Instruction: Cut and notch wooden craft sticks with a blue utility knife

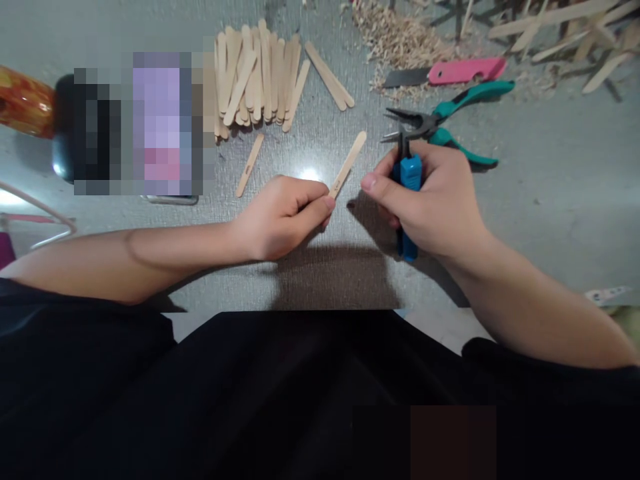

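Between the thumb and fingers of my left hand (290, 217) is the lower end of a wooden craft stick (351, 157), tilted up to the right, with a small dark mark near my thumb. My right hand (425, 200) is closed around a blue-handled hand tool (411, 175), its dark metal jaws pointing away from me. Just beyond that hand lie long-nose pliers (431, 124) with green handles, spread apart. A single craft stick with a slot (249, 165) rests on the table left of my left hand.
A pile of craft sticks (257, 73) lies at the back, two more (330, 77) beside it. Behind the pliers are a pink-handled blade (465, 71), wood shavings (400, 40) and crossed sticks (590, 33). A pixelated object (157, 120) and an orange patterned cylinder (25, 100) stand left.
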Demonstrator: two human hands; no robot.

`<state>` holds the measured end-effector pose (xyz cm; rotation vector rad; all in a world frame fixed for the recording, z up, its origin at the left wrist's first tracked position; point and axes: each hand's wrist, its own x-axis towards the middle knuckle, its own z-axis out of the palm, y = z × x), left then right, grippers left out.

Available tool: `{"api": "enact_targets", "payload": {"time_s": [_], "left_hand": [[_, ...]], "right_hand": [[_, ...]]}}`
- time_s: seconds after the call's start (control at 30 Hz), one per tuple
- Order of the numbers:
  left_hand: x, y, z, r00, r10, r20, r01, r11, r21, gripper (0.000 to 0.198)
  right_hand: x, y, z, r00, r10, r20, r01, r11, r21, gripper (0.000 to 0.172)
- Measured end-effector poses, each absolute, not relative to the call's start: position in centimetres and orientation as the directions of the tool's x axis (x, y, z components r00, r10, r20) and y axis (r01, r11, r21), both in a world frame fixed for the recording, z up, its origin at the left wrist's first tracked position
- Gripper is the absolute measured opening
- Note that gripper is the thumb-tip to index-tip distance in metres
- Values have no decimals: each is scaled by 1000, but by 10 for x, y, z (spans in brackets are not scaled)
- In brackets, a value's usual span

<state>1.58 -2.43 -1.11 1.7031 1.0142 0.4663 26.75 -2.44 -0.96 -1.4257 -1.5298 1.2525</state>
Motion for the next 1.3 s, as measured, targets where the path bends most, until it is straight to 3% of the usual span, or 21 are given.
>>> {"api": "enact_targets", "payload": {"time_s": [0.27,0.53,0.7,0.9,1.03,1.13,1.23,1.3], "left_hand": [[19,-30,-22,551,834,-12,521,-333,786,43],[24,-39,-35,575,813,87,631,-509,585,45],[30,-47,-33,621,778,96,698,-605,384,52],[34,-51,-38,660,742,114,689,-659,300,62],[35,-49,-47,651,727,217,636,-679,367,56],[36,-50,-46,585,768,260,542,-609,579,43],[39,-52,-39,512,852,113,288,-294,911,44],[41,-50,-34,525,849,-54,87,9,996,55]], "right_hand": [[248,-45,-5,-119,978,-173,319,-127,-939,29],[242,-55,-14,-39,999,-10,450,8,-893,19],[245,-62,-13,-105,993,59,495,104,-862,15],[251,-57,-16,-168,986,20,480,100,-871,14],[254,-49,-20,-236,971,47,469,156,-869,19],[252,-49,-18,-234,970,70,490,180,-853,19],[250,-49,-15,-227,971,79,462,179,-869,19],[249,-48,-13,-226,971,79,436,173,-883,19]]}}
